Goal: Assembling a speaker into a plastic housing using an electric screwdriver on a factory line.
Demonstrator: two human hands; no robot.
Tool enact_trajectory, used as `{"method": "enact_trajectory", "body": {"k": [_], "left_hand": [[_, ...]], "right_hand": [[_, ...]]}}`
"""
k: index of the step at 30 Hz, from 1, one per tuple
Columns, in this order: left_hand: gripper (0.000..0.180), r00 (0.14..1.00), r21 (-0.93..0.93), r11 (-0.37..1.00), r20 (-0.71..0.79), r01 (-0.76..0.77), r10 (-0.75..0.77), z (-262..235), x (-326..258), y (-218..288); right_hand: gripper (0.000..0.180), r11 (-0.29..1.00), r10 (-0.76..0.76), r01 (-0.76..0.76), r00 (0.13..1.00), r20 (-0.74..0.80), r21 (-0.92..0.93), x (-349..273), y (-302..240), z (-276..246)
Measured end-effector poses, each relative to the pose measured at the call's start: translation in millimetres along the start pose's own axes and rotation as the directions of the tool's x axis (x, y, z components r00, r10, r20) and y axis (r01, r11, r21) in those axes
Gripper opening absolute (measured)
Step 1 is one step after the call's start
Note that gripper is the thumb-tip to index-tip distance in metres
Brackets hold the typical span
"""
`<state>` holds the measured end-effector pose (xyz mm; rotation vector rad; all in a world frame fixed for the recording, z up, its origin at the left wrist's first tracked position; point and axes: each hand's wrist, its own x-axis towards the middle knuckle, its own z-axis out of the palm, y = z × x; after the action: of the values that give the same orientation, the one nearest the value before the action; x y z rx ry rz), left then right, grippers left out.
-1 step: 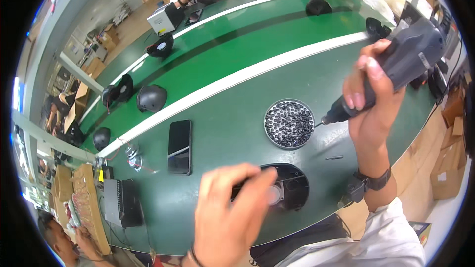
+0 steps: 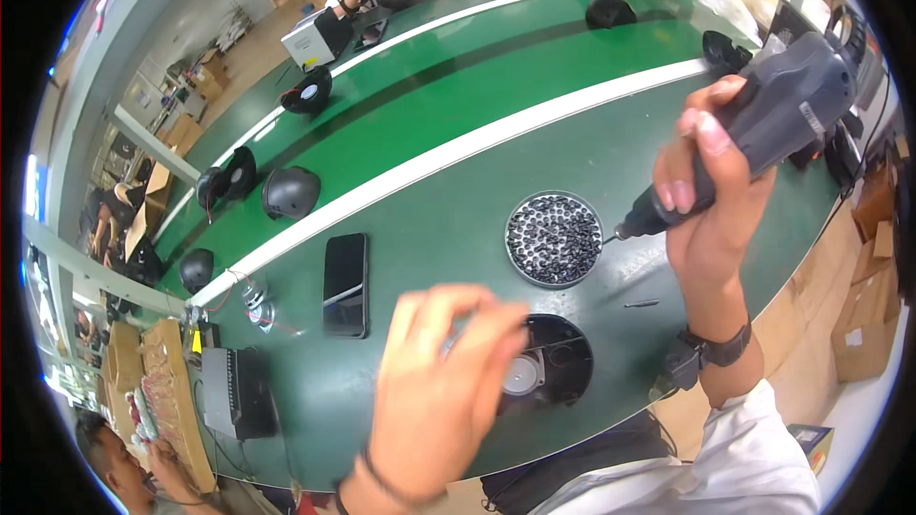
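My right hand (image 2: 716, 162) grips a dark electric screwdriver (image 2: 778, 110). Its thin bit reaches the right rim of a round dish (image 2: 509, 253) filled with small black screws (image 2: 556, 236). My left hand (image 2: 439, 372), slightly blurred, hovers over the left side of a black rounded shell (image 2: 570, 362), with thumb and fingertips drawn together in a pinch. Whatever those fingertips hold, if anything, cannot be made out. Inside the shell sits a round silver part (image 2: 521, 375); my left hand hides the shell's left end.
A phone (image 2: 345, 284) lies left of the dish, and a small metal bit (image 2: 642, 303) to its lower right. A black box-shaped device (image 2: 239, 393) stands at the left edge. Dark domed shells (image 2: 291, 192) rest on the green strip beyond the white rail (image 2: 496, 124). Co-workers sit at the far side and lower left.
My left hand has shifted slightly up and away from the silver part, which shows more fully. My right hand and the screwdriver have moved slightly left.
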<state>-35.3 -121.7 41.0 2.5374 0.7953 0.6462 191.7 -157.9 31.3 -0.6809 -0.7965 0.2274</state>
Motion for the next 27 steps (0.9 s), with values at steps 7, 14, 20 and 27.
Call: {"method": "enact_trajectory", "body": {"k": [7, 14, 20, 27], "left_hand": [[0.012, 0.96, 0.064, 0.977, 0.208, -0.203, 0.186, 70, 90, -73], [0.01, 0.965, 0.084, 0.976, 0.187, -0.201, 0.183, 77, 90, -72], [0.004, 0.991, -0.457, 0.883, 0.119, 0.11, -0.062, 23, 53, -28], [0.011, 0.901, -0.903, 0.414, -0.081, 0.115, -0.426, 38, -85, 6]], "right_hand": [[0.026, 0.999, 0.048, -0.048, 0.999, 0.004, 0.002, 1, -2, -2], [0.026, 0.998, 0.036, -0.036, 0.999, 0.006, 0.044, 3, -4, -7], [0.027, 0.994, 0.035, -0.03, 0.998, -0.047, 0.102, 4, -13, -9], [0.024, 0.927, 0.003, -0.046, 0.993, 0.115, 0.373, -17, -40, -8]]}}
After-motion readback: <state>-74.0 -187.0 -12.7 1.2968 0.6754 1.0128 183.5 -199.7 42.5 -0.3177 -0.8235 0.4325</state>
